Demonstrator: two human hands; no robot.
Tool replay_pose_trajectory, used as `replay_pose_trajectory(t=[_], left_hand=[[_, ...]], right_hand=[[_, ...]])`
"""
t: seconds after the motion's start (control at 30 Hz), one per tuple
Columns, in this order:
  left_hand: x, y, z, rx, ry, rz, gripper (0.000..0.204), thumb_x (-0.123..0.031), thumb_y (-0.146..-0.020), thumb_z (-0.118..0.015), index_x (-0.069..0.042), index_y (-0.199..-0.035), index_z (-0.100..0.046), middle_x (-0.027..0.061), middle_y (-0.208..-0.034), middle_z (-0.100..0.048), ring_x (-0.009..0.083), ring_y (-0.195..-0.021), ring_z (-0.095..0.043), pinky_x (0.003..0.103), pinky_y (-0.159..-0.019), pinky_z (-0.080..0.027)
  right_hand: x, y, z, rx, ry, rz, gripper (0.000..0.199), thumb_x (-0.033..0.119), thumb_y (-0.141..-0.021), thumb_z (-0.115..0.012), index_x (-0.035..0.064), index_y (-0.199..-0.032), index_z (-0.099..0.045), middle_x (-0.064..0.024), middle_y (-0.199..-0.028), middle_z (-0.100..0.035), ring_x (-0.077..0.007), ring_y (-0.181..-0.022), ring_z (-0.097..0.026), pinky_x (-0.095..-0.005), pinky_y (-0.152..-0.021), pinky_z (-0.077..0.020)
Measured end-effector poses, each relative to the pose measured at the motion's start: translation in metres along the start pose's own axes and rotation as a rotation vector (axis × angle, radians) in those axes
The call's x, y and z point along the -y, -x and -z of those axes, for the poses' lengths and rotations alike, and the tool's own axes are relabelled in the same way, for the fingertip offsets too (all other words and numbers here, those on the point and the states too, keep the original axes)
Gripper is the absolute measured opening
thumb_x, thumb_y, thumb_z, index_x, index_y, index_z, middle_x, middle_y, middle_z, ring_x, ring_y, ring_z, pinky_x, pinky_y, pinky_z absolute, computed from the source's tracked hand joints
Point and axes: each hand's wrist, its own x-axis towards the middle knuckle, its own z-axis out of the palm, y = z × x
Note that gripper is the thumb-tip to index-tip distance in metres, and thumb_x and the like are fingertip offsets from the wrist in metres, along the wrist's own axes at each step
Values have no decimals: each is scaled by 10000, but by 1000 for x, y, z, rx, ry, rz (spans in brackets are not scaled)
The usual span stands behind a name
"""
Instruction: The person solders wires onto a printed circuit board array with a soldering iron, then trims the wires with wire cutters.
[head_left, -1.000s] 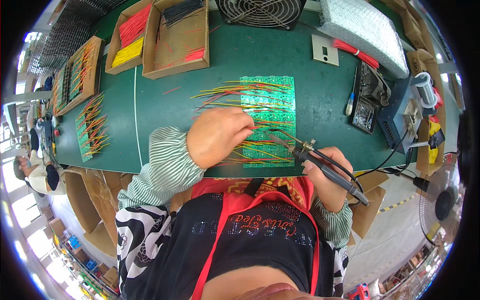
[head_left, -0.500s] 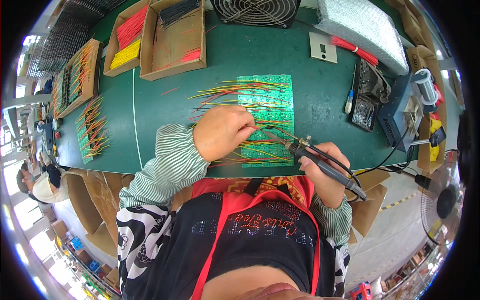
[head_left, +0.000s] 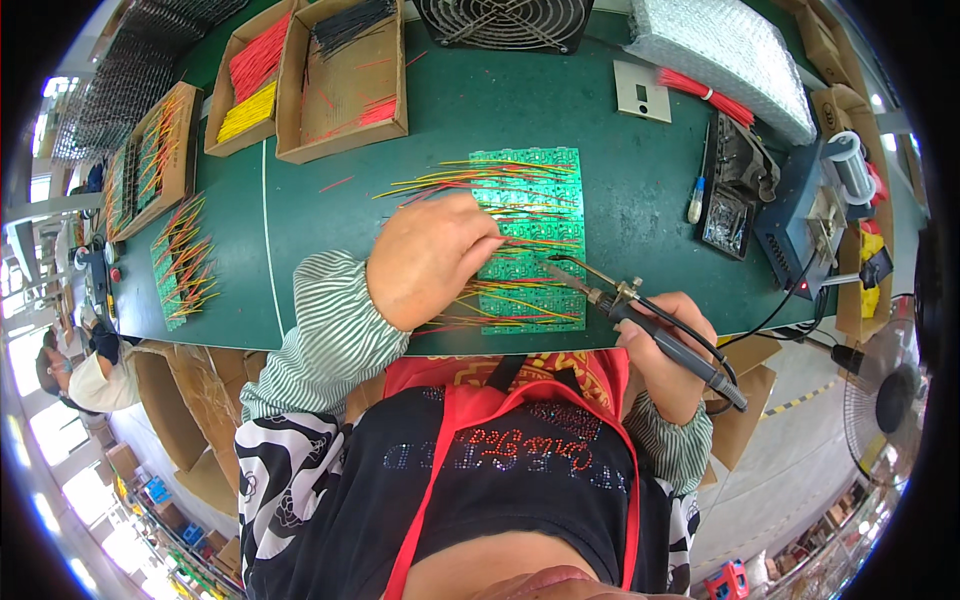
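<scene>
Green board (head_left: pixel 530 215) with thin wires is pressed down mid-table by the left hand (head_left: pixel 425 260), fingers pinched on a wire, while the soldering iron (head_left: pixel 640 315) is clamped in the right hand (head_left: pixel 670 355), so fingers could be burned if the hot tip is slipped.

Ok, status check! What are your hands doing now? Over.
Left hand pinching wires on the green board. Right hand gripping the soldering iron, tip at the board. Loose wires fan across it.
</scene>
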Motion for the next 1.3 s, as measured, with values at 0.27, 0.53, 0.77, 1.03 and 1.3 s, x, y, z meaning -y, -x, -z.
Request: replay_pose_trajectory(t=[0.27, 0.53, 0.77, 1.03, 1.3], left_hand=[[-9, -10, -23, 76, 39, -15, 107, -157, -780, -625, -50, -788, -618, 83, -765, -597, 266, -711, -588, 375, -614, -457], [-10, -15, -25, 78, 68, 0, 137, -164, -769, -598, -36, -725, -621, 113, -726, -591, 302, -716, -587, 421, -635, -467], [-10, -16, -25, 88, 55, 7, 138, -168, -767, -598, -40, -730, -634, 115, -735, -599, 303, -714, -592, 419, -638, -471], [-11, -15, -25, 79, 41, -9, 122, -160, -776, -607, -44, -744, -627, 105, -742, -596, 293, -706, -588, 403, -623, -462], [-20, -21, -19, -21, 41, -77, 103, -158, -799, -605, -56, -791, -614, 96, -747, -576, 281, -726, -580, 389, -641, -457]], right_hand=[[-2, 3, 8, -45, -14, -8, 156, 39, -702, -692, -11, -820, -603, -26, -679, -618, -57, -601, -547, -206, -565, -455], [-8, 0, 5, -24, -33, -20, 164, 45, -705, -695, -11, -827, -601, -29, -680, -620, -59, -607, -554, -205, -562, -456], [-7, -1, 6, -16, -21, -17, 159, 44, -704, -695, -11, -821, -602, -33, -690, -627, -59, -607, -555, -207, -561, -457], [-3, 3, 15, -59, -27, -10, 161, 38, -701, -694, -11, -823, -601, -26, -695, -625, -56, -627, -555, -201, -574, -451], [-4, 7, 24, -88, 12, -22, 173, 50, -699, -697, -10, -829, -600, -23, -707, -613, -58, -646, -544, -203, -602, -445]])
